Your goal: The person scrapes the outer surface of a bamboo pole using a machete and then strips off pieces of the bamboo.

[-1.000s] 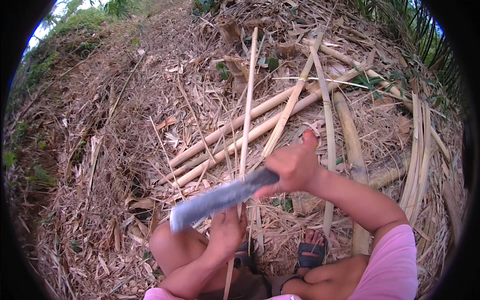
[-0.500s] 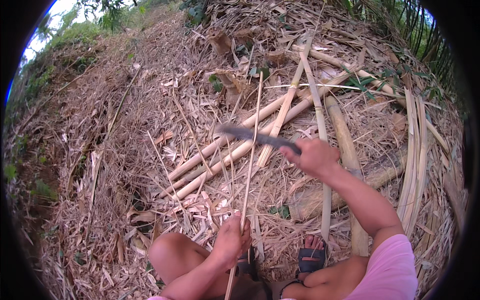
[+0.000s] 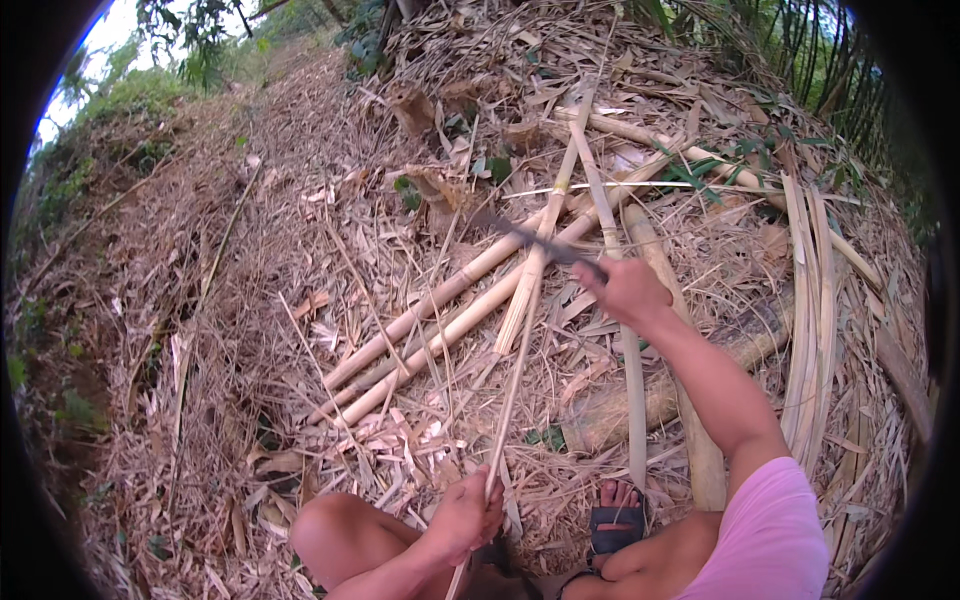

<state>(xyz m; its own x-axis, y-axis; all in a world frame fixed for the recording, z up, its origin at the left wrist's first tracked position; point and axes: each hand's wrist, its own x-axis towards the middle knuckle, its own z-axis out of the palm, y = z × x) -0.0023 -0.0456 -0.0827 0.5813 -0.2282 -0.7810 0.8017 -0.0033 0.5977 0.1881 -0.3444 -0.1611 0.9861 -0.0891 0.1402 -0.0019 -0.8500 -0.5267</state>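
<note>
Grip, left: left hand [image 3: 462, 520] is curled tight around the near end of a thin bamboo strip [image 3: 515, 385], low in the view just above the bent knee [image 3: 335, 530].
Grip, right: right hand [image 3: 628, 290] is clenched on the handle of a dark chopping knife [image 3: 530, 240], its blade pointing up and left, blurred.
Strip position: it runs from the left fist up and away, its far end reaching the fan of split bamboo slats [image 3: 560, 215] lying across the leaf litter [image 3: 200, 330].
Knife position: the blade sits near the far part of the strip; whether it touches cannot be told from the blur.
Doing it well: my judgement is that the strip should be kept taut and steady in the left fist, with the edge working away from the body and well clear of that holding hand.
Doing it well, angle: a shallow blade angle along the grain would likely shave rather than bite through; a steep one risks snapping so thin a piece.
Left arm pose: forearm comes in from the lower edge, wrist low and close to the knee, hand held near the body.
Right arm pose: arm stretched well forward from the pink sleeve [image 3: 770, 540], elbow nearly straight, wrist raised.
Nearby: whole bamboo poles [image 3: 430, 330] lie slantwise to the left of the strip; a sandalled foot [image 3: 612, 520] rests between the two arms.
</note>
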